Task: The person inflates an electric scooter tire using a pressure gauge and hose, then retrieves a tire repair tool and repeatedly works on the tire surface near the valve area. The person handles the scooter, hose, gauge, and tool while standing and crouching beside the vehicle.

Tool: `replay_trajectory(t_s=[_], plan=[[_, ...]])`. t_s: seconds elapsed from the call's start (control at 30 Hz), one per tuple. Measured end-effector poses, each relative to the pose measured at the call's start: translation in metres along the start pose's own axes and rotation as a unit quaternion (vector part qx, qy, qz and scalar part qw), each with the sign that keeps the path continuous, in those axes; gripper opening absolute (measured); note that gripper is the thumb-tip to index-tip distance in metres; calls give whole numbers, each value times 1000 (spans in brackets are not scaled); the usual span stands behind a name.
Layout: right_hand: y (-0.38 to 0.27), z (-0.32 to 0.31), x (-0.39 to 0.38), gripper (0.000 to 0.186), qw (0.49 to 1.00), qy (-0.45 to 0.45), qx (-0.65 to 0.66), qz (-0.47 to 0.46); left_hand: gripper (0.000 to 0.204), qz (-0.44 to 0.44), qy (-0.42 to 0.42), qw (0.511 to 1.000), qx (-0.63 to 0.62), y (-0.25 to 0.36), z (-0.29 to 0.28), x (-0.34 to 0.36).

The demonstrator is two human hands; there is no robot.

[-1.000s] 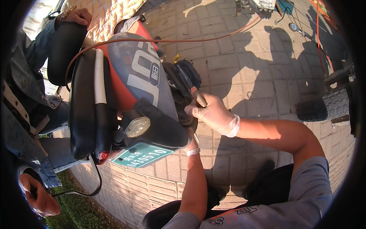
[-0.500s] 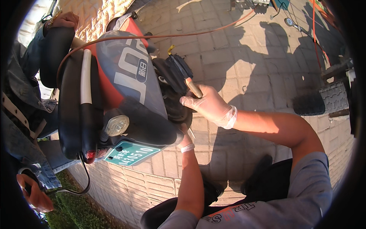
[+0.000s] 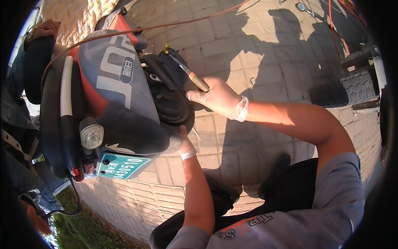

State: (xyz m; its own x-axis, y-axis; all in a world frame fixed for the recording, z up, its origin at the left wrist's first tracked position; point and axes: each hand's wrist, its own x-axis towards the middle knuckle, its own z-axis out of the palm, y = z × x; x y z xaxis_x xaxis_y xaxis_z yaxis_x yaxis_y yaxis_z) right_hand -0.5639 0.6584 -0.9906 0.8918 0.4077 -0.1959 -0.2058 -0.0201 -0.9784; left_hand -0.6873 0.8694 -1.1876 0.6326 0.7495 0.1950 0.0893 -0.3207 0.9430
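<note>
My right hand, in a clear glove, grips a tool by its wooden handle; the metal end reaches up-left onto black parts with a small yellow piece. Those parts sit beside the black tyre of a red and grey electric scooter lying on its side. Lower down, my left hand, also gloved, is at the tyre's lower edge beside the dark rear fender, its fingers partly hidden. A light thin rod shows just right of it.
Another person is at the left, hands near the seat. An orange hose crosses over the scooter. A quilted cover lies at top left, a gauge on the paving, another vehicle's tyre at right.
The scooter and surroundings have shifted up and left in the picture. My right hand and tool have moved the same way, with the grip kept. My left hand stays by the tyre.
</note>
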Motion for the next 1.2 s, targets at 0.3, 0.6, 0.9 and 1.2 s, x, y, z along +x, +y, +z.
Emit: replay_trajectory(t_s=[0.3,0.6,0.9,1.2], plan=[[67,-28,-29,51,912,-187,-337,138,60,-80,-21,996,-44,19,-5,0],[101,-25,-16,49,834,-286,-452,134,66,27,-52,998,12,37,-17,12],[144,-11,-4,41,826,-342,-432,117,65,2,-52,995,-83,66,-7,8],[138,-12,-6,48,840,-353,-382,157,62,-52,115,989,-81,61,29,-7]])
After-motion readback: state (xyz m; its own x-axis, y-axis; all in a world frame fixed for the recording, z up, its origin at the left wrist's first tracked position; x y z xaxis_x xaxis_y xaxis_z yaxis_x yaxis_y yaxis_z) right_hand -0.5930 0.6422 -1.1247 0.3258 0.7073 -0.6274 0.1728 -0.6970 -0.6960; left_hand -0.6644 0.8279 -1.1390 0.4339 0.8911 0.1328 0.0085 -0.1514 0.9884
